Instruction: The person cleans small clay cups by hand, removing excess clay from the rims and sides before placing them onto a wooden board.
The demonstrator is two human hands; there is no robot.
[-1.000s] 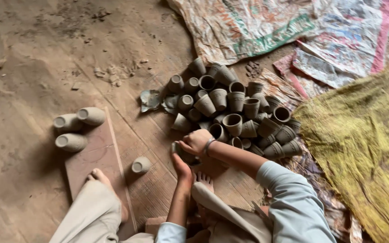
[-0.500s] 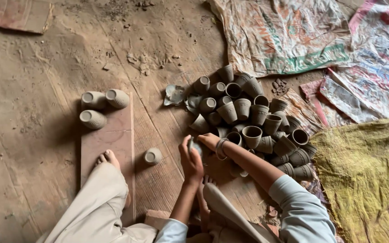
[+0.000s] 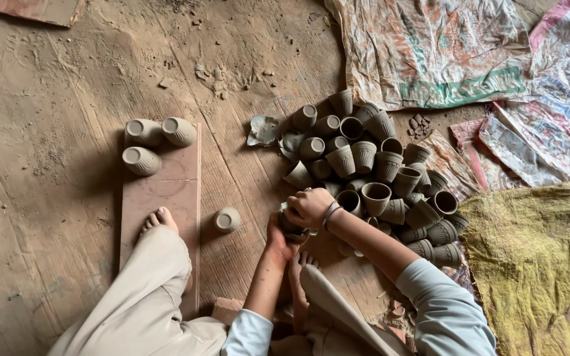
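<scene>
Head view: both hands clasp one grey clay cup (image 3: 293,229), right hand (image 3: 309,207) curled over it, left hand (image 3: 277,238) cupped beneath, at the near edge of the cup pile (image 3: 377,171); a lone cup (image 3: 227,219) stands left of that pile.

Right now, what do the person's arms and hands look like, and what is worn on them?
Both hands are bare. The right hand has thin bangles at the wrist. The left hand wears nothing. Pale blue-grey sleeves are pushed up, leaving both forearms bare.

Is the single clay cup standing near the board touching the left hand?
Apart. The head view shows bare floor between the single clay cup and the left hand, which is holding another cup with the right hand.
</scene>
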